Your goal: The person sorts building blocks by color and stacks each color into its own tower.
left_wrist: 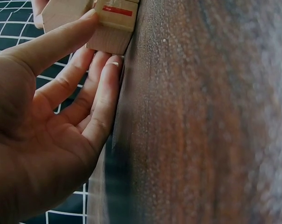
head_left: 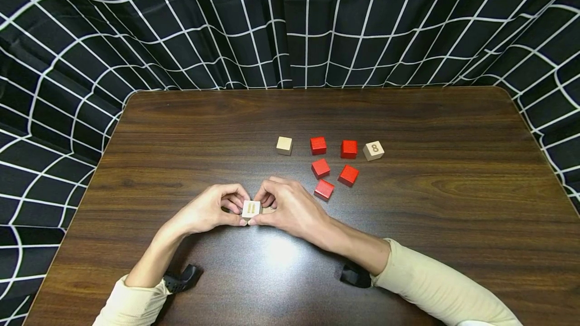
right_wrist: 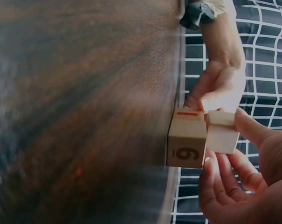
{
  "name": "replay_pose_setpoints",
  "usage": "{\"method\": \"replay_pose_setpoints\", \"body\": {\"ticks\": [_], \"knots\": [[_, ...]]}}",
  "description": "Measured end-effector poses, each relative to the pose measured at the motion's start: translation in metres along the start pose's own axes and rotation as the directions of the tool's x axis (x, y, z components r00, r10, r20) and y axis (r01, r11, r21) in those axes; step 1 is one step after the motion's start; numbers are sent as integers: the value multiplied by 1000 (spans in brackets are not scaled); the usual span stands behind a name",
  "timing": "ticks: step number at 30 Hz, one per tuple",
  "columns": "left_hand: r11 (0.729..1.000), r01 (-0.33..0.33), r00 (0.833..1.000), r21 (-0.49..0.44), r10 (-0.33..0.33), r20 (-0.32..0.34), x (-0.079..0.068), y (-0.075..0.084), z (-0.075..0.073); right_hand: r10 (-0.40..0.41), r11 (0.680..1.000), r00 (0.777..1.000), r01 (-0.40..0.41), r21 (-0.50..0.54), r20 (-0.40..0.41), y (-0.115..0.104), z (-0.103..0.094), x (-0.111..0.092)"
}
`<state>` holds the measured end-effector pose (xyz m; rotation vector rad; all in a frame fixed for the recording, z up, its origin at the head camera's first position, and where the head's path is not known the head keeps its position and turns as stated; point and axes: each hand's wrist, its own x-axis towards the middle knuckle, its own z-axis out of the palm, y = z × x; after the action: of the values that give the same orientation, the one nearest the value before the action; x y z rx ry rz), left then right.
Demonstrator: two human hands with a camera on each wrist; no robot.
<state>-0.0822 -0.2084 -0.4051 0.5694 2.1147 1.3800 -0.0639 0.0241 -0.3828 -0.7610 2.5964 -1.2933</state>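
Near the front middle of the table, my left hand [head_left: 210, 209] and right hand [head_left: 292, 210] meet at small stacked wooden blocks. The upper block [head_left: 251, 208] has two parallel gold bars on its top. Beneath it, a lower block [right_wrist: 187, 135] rests on the table, showing a red dash and a 6. In the right wrist view, my right thumb and fingers pinch the upper block from both sides. My left thumb and fingertips grip the lower block at its left end in the left wrist view. My right hand partly hides a light block surface beside the stack.
Several red blocks [head_left: 320, 168] lie beyond my right hand. A plain pale block [head_left: 284, 145] stands to their left, and a wooden block marked 8 [head_left: 373, 150] to their right. A black curtain with white grid lines [head_left: 290, 34] surrounds the brown table [head_left: 453, 165].
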Motion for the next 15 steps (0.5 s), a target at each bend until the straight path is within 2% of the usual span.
{"method": "replay_pose_setpoints", "body": {"ticks": [15], "knots": [[1000, 7, 1000, 6, -7, 9, 0, 0, -1, 6, 999, 1000, -6, -44, -6, 0, 2, 0]]}}
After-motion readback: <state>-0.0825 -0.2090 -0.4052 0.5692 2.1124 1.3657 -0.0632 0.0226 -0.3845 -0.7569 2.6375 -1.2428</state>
